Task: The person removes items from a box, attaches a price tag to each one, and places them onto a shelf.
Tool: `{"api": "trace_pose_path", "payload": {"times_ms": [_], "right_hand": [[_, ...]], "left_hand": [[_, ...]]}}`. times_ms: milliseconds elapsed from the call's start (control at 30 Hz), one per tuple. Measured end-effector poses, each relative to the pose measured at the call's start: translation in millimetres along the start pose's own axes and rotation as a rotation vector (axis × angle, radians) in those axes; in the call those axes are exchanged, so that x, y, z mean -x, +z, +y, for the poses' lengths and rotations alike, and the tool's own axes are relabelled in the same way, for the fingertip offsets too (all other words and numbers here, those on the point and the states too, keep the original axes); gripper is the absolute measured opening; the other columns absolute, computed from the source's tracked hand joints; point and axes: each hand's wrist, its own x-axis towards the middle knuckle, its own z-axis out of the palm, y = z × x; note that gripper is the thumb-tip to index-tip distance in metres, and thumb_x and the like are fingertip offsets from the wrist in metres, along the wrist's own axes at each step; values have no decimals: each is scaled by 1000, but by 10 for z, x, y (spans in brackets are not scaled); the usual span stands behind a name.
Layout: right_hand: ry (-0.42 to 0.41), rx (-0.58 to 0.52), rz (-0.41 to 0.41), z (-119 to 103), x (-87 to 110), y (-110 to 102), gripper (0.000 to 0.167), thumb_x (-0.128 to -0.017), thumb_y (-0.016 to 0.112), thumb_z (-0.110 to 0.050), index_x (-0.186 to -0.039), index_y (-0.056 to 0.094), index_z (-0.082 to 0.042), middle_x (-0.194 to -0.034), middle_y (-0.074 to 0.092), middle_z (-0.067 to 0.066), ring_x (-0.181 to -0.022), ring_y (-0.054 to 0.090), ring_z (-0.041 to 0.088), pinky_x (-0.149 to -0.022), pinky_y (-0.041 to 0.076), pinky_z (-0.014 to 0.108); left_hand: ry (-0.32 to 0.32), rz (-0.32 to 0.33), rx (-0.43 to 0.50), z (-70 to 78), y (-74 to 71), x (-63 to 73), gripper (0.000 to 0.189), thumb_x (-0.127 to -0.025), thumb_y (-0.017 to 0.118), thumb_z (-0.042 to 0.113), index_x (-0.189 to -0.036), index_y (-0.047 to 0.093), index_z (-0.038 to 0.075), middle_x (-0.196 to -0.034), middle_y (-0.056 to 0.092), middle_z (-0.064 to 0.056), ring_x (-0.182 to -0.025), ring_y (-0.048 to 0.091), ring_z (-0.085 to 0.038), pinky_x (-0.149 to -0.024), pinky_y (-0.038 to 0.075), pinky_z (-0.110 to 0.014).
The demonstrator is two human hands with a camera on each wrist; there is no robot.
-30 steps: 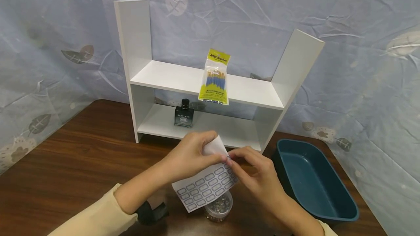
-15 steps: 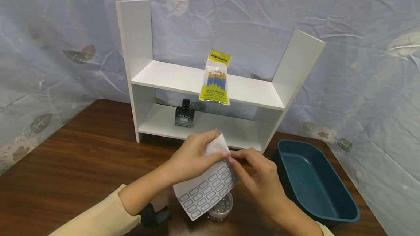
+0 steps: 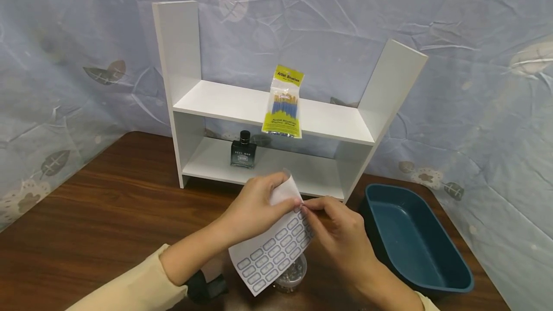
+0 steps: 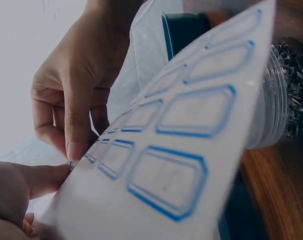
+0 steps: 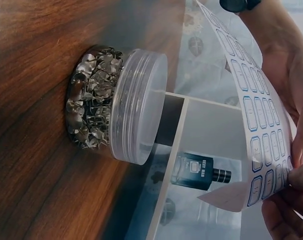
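Note:
A white sheet of label stickers [image 3: 276,253], printed with rows of blue-framed rectangles, is held tilted over the table. My left hand [image 3: 255,208] grips its upper part, thumb on the printed face. At the sheet's right edge, my right hand [image 3: 343,234] pinches thumb and forefinger together close to the left thumb tip; in the left wrist view a sliver of blue-framed label [image 4: 71,164] shows between the hands. Whether that label has come off the backing I cannot tell. Below the sheet stands a clear round tub of metal thumbtacks [image 5: 94,102], partly covered in the head view.
Behind the hands a white two-tier shelf [image 3: 216,97] bears a dark perfume bottle [image 3: 243,152] and a yellow packet of artist brushes [image 3: 282,104], each with a small label. A teal basin [image 3: 419,234] sits at the right on the brown wooden table [image 3: 99,210].
The sheet's lower corner has dropped slightly and shifted a little right. Both hands stay nearly in place, fingertips still together at the sheet's edge.

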Motion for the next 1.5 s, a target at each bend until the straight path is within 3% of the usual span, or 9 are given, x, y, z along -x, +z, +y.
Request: {"api": "trace_pose_path", "payload": {"times_ms": [333, 433, 567, 733, 867, 1000, 1233, 1500], "right_hand": [[-118, 125, 56, 40, -31, -2, 27, -80, 83, 8, -98, 75, -10, -92, 74, -1, -82, 68, 10, -75, 55, 10], [-128, 122, 46, 52, -34, -3, 16, -87, 81, 1, -97, 75, -9, -92, 74, -1, -82, 69, 11, -76, 56, 12], [-69, 61, 1, 64, -26, -18, 3, -95, 76, -7, -98, 75, -8, -92, 76, 1, -84, 70, 10, -78, 58, 13], [-13, -38, -14, 62, -29, -27, 17, -88, 78, 6, -97, 76, -9, -91, 77, 3, -85, 71, 7, -78, 61, 15], [19, -88, -18, 53, -21, -31, 18, -89, 76, 6, -98, 76, -9, -93, 77, 4, -88, 72, 4, -78, 63, 19], [28, -117, -20, 59, -10, -28, 19, -89, 76, 6, -99, 76, -10, -94, 78, 3, -90, 72, 4, -77, 63, 21], [20, -120, -24, 72, -2, -27, 20, -88, 77, 7, -99, 77, -10, -93, 79, 3, -90, 73, 5, -79, 63, 21], [66, -143, -31, 80, 13, -22, 17, -88, 77, 6, -98, 77, -8, -94, 79, 5, -91, 72, 2, -80, 63, 21]], "left_hand": [[72, -40, -22, -43, -18, -2, 11, -101, 66, 15, -104, 68, 4, -88, 74, -10, -68, 63, -5, -59, 57, -23], [99, -51, -49, -51, -36, -5, 12, -103, 65, 16, -106, 68, 4, -90, 75, -10, -70, 64, -3, -63, 58, -22], [132, -73, -82, -63, -68, -10, 13, -103, 65, 16, -108, 68, 5, -92, 75, -8, -74, 64, -3, -67, 58, -21], [158, -87, -97, -78, -90, -11, 15, -103, 65, 16, -112, 69, 5, -93, 76, -6, -78, 66, -3, -76, 59, -21], [172, -94, -102, -93, -98, -11, 14, -103, 65, 16, -111, 68, 6, -93, 75, -5, -82, 66, -3, -82, 59, -23], [183, -113, -87, -112, -111, -7, 12, -103, 65, 15, -110, 68, 6, -95, 75, -6, -84, 68, -6, -83, 59, -24], [198, -109, -114, -132, -122, -4, 23, -103, 65, 16, -122, 69, 4, -108, 78, -8, -99, 73, -14, -97, 60, -33], [205, -128, -80, -163, -127, -15, 7, -103, 65, 15, -105, 66, 9, -92, 73, -3, -81, 65, -4, -79, 58, -24]]}}
